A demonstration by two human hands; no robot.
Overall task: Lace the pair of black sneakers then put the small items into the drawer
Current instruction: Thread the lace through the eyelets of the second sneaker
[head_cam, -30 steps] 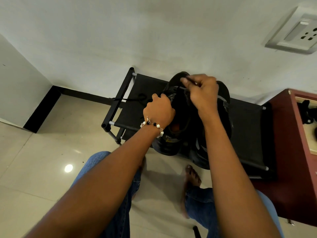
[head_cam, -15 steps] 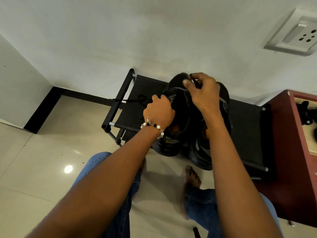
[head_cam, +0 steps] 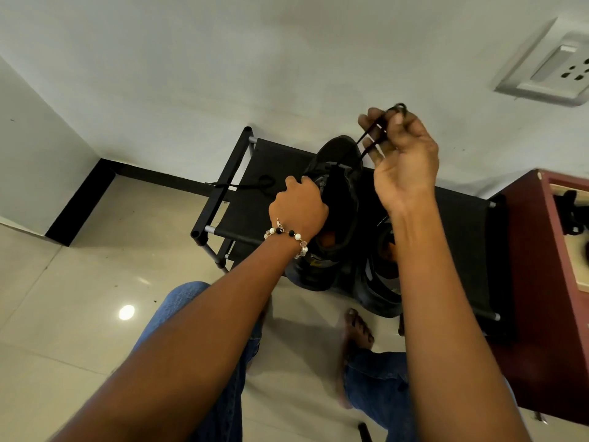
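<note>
1. Since a second ago the right hand (head_cam: 403,154) has risen from the sneaker's opening to well above it, drawing the black lace (head_cam: 371,134) up taut; the left hand (head_cam: 298,207) has kept its place on the shoe.
2. A black shoe rack (head_cam: 459,224) stands against the white wall (head_cam: 255,59) and serves as the landmark. Both black sneakers sit on its top fabric shelf, heels overhanging its near edge.
3. To the right of the rack stands a dark red cabinet (head_cam: 529,282); its drawer (head_cam: 570,218) is open but cut off by the frame edge, and the dark small items inside are too partial to name.
4. The left sneaker (head_cam: 338,199) is the one being laced; the left hand grips its side near the eyelets. The right sneaker (head_cam: 379,282) lies beside it, largely hidden behind the right forearm.
5. The right hand pinches the lace between thumb and fingertips, with the strand running down to the upper eyelets.
6. To do this step well, I judge the pull should stay in line with the eyelet, steady, while the left hand braces the shoe so it does not slide off the rack.
7. A loose length of lace (head_cam: 251,184) lies on the rack's left part; how many eyelets are threaded cannot be made out.
</note>
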